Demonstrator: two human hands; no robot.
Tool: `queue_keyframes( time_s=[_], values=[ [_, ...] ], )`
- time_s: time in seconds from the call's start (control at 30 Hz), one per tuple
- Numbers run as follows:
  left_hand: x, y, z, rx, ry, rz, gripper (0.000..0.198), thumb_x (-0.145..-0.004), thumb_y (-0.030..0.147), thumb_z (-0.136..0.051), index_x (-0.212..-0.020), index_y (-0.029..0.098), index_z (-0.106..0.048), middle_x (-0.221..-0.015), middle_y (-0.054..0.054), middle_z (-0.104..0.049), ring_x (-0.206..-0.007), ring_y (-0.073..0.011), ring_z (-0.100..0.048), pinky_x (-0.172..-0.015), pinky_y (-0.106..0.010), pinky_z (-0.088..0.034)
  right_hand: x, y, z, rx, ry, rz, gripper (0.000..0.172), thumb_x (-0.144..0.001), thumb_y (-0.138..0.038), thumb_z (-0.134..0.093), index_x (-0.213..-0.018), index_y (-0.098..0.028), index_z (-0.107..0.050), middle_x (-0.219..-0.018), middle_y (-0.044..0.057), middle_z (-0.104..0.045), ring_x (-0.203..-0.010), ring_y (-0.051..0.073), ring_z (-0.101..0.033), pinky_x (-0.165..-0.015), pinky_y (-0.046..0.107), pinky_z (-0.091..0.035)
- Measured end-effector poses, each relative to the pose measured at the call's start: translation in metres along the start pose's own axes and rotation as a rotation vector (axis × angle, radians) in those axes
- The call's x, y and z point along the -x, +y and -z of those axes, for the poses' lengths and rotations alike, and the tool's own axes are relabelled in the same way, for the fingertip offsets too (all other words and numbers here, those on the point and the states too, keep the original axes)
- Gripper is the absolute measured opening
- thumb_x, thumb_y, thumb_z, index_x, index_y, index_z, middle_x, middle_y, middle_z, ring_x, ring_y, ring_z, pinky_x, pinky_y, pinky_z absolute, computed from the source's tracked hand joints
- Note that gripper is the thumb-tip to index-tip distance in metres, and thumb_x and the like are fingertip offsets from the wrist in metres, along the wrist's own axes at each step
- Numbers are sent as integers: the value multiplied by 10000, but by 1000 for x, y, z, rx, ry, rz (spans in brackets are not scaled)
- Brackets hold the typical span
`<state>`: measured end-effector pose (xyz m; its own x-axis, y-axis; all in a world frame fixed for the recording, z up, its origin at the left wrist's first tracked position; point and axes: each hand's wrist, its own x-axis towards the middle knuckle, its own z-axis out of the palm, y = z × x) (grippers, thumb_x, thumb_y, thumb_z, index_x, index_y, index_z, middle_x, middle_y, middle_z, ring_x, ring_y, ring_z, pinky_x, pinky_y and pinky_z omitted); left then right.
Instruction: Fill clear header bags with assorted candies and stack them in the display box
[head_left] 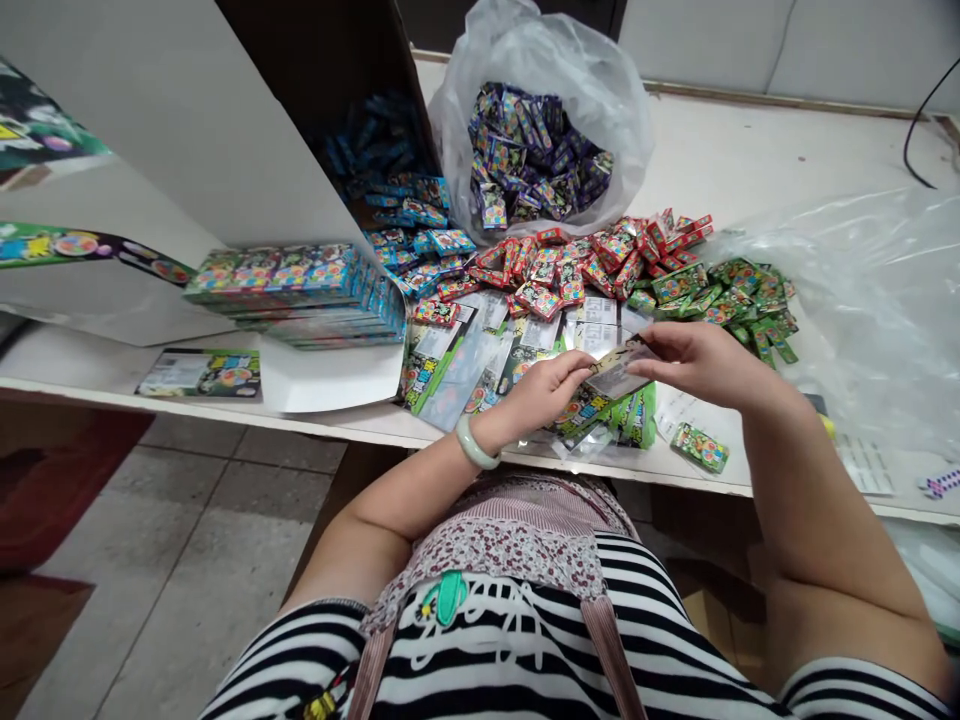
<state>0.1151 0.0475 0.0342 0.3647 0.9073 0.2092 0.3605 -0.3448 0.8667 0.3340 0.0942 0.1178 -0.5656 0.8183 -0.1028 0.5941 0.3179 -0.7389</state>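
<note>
Grey tile floor (217,560) observed at 7 o'clock, with a dark red rug (60,480) at 8 o'clock. White bench (757,150) spans 9 to 3 o'clock. Pale wall panels (780,40) stand behind it at 1 o'clock; black cable (916,130) at 2 o'clock.

A short-sleeved black-and-white striped top (525,640) showed beneath a pink floral apron (495,530) with a green clip (448,597), and a pale jade bangle (477,442) circled the left wrist (491,425).
</note>
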Motion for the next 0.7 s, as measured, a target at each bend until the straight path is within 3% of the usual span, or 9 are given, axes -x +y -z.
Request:
queue_keyframes(
  time_s=[0.07,0.1,0.2,0.3,0.43,0.5,0.63,0.7],
  values=[
    [6,3,8,-99,-74,-80,254,-1018,299,-450,-1136,177,-639,-1043,-73,-722,-939,-180,-678,-857,-332,-549,-1,7,-3,-186,-170,-15,448,-734,-636,-722,-782,-192,-700,-667,-1,-654,-609,138,-552,-576,273,-439],
    [9,4,13,-158,-87,-108,263,-1018,292,-453,-1179,173,-623,-1086,-86,-719,-965,-188,-682,-868,-340,-553,-2,10,-6,-250,-191,-33,454,-724,-641,-730,-777,-190,-712,-678,4,-672,-626,146,-577,-601,283,-469],
    [17,7,26,-360,-3,-156,330,-1013,285,-475,-1297,138,-557,-1231,-137,-686,-1125,-232,-662,-981,-396,-541,-6,14,-17,-373,-107,-38,440,-747,-641,-712,-817,-210,-765,-830,38,-751,-803,199,-679,-775,348,-546],
    [21,10,31,-528,44,-198,389,-1022,286,-456,-1356,95,-514,-1326,-180,-643,-1255,-271,-607,-1076,-452,-501,-10,10,-27,-438,-86,25,429,-773,-621,-708,-945,-238,-796,-1077,65,-768,-1052,249,-690,-973,420,-521],
    [23,5,35,-569,22,-183,376,-1031,223,-369,-1336,90,-543,-1273,-184,-678,-1167,-260,-667,-998,-445,-554,-13,2,-34,-390,-83,71,440,-837,-626,-634,-979,-239,-786,-1099,65,-760,-1085,257,-682,-1018,444,-503],
    [23,-1,39,-514,57,-156,360,-1028,226,-372,-1304,126,-581,-1188,-144,-723,-1077,-231,-705,-943,-409,-578,-12,-3,-40,-274,23,70,428,-887,-599,-567,-1019,-245,-769,-1093,67,-751,-1088,269,-673,-1019,468,-500],
    [27,-12,49,-321,291,-89,329,-1015,286,-449,-1256,165,-638,-1196,-112,-735,-1060,-201,-713,-944,-356,-571,-5,-7,-65,-50,517,2,559,-918,-542,-517,-1376,-227,-572,-1377,143,-603,-1355,326,-493,-1091,529,-436],
    [29,-14,50,-218,383,-45,320,-990,327,-509,-1220,169,-665,-1211,-103,-733,-1081,-205,-704,-973,-359,-558,-4,-6,-85,-148,494,-16,672,-903,-564,-525,-1473,-220,-436,-1439,160,-546,-1396,314,-454,-1081,520,-455]
  ],
)
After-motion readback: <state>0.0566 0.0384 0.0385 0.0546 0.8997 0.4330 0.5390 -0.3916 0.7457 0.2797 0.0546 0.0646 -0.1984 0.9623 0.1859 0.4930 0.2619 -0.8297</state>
